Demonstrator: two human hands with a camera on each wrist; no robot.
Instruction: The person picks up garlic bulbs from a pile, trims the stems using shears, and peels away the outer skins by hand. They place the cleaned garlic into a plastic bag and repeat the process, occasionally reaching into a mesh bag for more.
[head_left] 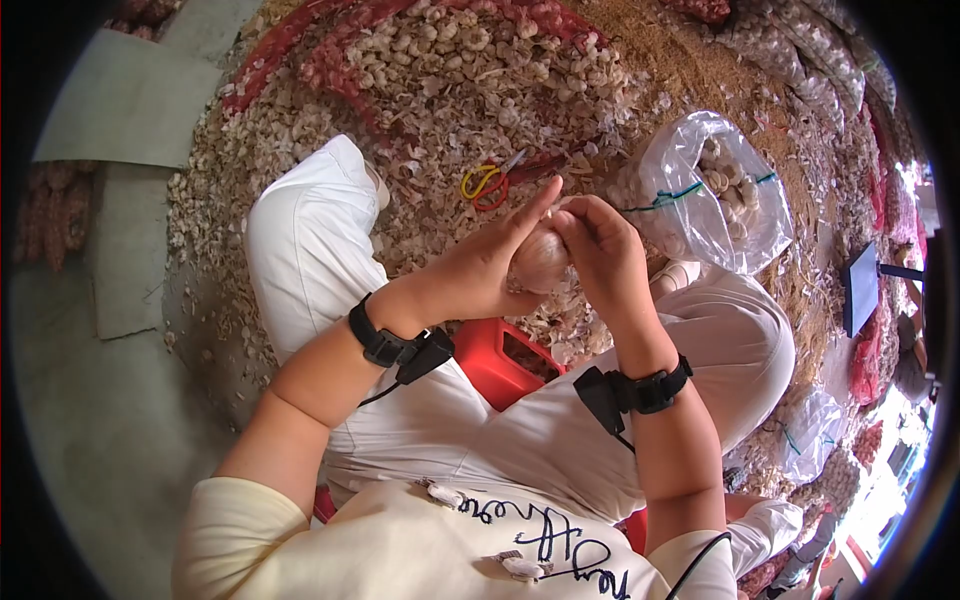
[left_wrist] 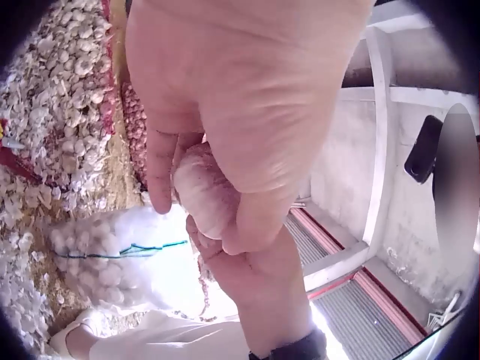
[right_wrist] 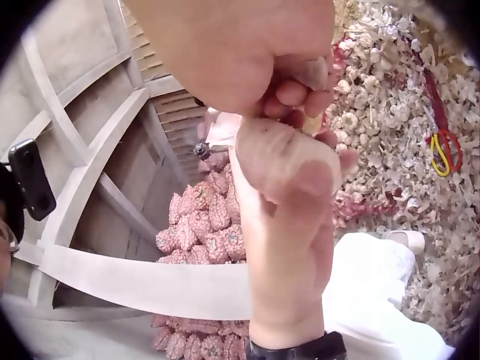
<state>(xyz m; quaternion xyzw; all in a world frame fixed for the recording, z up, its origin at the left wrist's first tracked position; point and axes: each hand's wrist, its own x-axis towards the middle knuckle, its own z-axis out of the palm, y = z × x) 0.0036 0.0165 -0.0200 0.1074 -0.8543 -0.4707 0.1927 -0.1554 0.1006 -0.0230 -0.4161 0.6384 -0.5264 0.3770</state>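
Note:
A whole garlic bulb (head_left: pixel 541 262) with pale, papery skin is held in front of the person's knees. The left hand (head_left: pixel 488 268) grips it from the side, its thumb pointing up past the bulb. Against the bulb's other side is the right hand (head_left: pixel 612 262), fingers curled and thumb and forefinger close together at its top. In the right wrist view a pale flake of garlic skin (right_wrist: pixel 311 73) shows among the right hand's curled fingers. The left wrist view shows the bulb (left_wrist: pixel 204 187) between both hands, its far side hidden.
Scissors (head_left: pixel 486 187) with yellow and red handles lie on loose garlic skins beyond the hands. A clear plastic bag (head_left: pixel 715 190) of garlic stands at the right. Between the legs is a red plastic container (head_left: pixel 497 362). A garlic heap (head_left: pixel 440 50) with red netting lies ahead.

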